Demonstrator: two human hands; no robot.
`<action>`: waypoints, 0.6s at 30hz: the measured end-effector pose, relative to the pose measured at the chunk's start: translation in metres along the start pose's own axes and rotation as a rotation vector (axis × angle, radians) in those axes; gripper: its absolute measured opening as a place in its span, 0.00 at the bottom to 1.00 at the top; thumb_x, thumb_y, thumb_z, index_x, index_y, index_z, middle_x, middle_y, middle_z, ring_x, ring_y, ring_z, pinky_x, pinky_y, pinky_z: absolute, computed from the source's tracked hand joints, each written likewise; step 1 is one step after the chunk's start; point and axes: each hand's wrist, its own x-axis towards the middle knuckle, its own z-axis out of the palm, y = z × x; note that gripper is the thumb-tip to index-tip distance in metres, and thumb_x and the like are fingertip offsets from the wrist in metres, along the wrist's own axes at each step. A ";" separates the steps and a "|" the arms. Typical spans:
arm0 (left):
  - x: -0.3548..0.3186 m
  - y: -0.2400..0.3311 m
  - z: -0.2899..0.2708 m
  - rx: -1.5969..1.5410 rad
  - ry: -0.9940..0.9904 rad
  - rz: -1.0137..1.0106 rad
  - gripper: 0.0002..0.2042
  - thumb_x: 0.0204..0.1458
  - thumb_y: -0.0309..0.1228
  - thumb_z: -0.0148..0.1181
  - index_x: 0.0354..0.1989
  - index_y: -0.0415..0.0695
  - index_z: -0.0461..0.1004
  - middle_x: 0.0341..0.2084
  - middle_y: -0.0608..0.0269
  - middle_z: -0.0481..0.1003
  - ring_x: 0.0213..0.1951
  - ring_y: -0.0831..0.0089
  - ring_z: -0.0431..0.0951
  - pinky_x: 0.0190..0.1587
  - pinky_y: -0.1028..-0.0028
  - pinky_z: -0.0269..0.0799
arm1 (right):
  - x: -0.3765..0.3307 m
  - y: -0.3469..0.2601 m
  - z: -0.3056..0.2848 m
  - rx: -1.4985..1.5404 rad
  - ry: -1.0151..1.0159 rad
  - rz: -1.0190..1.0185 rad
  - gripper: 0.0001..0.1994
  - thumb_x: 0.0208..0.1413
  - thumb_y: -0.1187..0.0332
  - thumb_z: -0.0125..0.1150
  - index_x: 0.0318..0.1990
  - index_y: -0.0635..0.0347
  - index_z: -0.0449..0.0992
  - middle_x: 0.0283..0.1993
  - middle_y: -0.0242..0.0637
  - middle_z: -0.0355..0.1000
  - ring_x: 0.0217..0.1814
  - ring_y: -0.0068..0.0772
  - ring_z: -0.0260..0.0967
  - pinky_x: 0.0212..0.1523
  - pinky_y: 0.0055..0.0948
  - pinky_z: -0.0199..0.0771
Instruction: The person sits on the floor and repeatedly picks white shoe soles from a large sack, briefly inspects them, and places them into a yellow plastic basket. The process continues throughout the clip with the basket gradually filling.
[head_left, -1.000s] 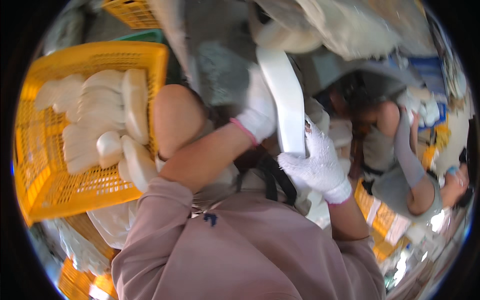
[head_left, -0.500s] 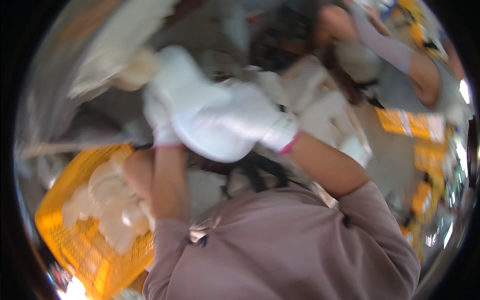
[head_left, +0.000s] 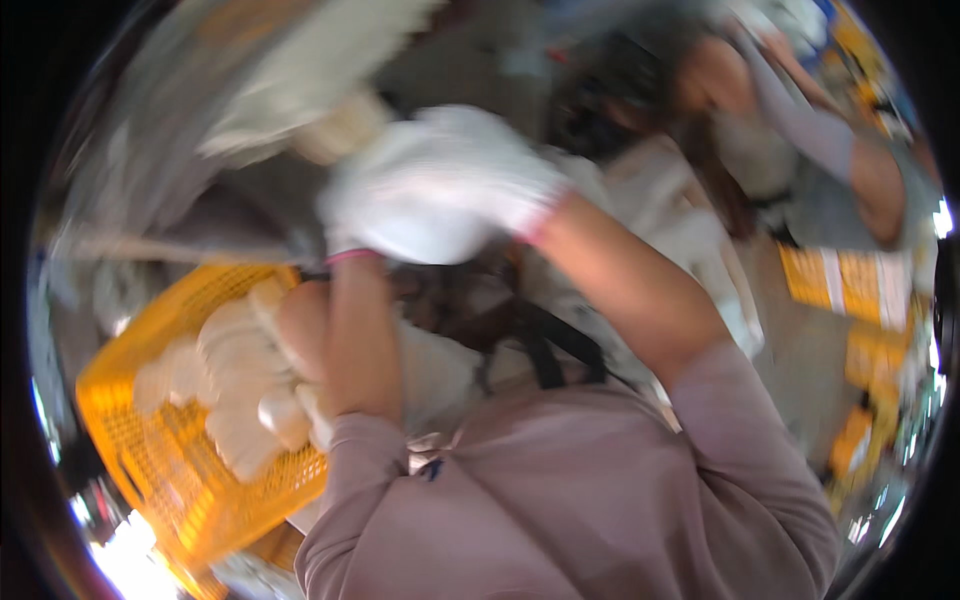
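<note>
Together both gloved hands (head_left: 440, 190) clasp a blurred white piece (head_left: 400, 235) above the yellow basket (head_left: 150, 440).

Yellow mesh crate (head_left: 150, 440) holds pale pieces (head_left: 235, 385)

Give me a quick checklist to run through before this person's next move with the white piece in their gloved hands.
1. Both hands on the white piece: ok. The left hand and right hand, both gloved, meet over it.
2. Firm hold by the fingers: cannot tell, the picture is blurred.
3. Gloves on: ok, both white gloves reach the wrists.
4. Basket in place: ok, the yellow basket sits at the person's lower left with white pieces stacked in it.
5. Room left in the basket: cannot tell, an arm covers part of it.
6. Other person apart from the hands: ok, off to the upper right.
</note>
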 end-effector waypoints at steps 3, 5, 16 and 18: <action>0.025 0.007 -0.023 0.052 0.024 -0.056 0.24 0.72 0.42 0.55 0.70 0.41 0.69 0.64 0.52 0.74 0.64 0.63 0.74 0.68 0.68 0.70 | -0.032 0.000 0.037 0.063 -0.089 0.552 0.21 0.50 0.46 0.73 0.33 0.57 0.82 0.35 0.47 0.84 0.38 0.51 0.83 0.39 0.44 0.83; 0.005 0.010 -0.007 0.141 0.027 0.044 0.23 0.73 0.41 0.54 0.70 0.41 0.68 0.64 0.51 0.73 0.64 0.63 0.73 0.68 0.68 0.70 | -0.053 -0.011 0.035 0.513 0.167 0.744 0.30 0.48 0.42 0.77 0.44 0.64 0.82 0.41 0.49 0.84 0.41 0.50 0.84 0.44 0.42 0.83; -0.070 -0.013 0.071 -0.359 -0.143 0.019 0.29 0.73 0.53 0.49 0.68 0.40 0.70 0.61 0.52 0.77 0.62 0.53 0.77 0.69 0.59 0.72 | 0.008 -0.054 -0.050 0.237 -0.157 0.831 0.42 0.48 0.53 0.84 0.64 0.72 0.72 0.47 0.56 0.83 0.49 0.55 0.84 0.50 0.44 0.84; -0.063 -0.010 0.062 -0.213 -0.062 0.243 0.24 0.74 0.46 0.47 0.65 0.39 0.72 0.58 0.53 0.78 0.59 0.58 0.78 0.66 0.61 0.75 | 0.030 -0.059 -0.047 0.221 -0.223 0.934 0.44 0.47 0.51 0.84 0.64 0.74 0.71 0.48 0.58 0.82 0.50 0.56 0.84 0.51 0.45 0.84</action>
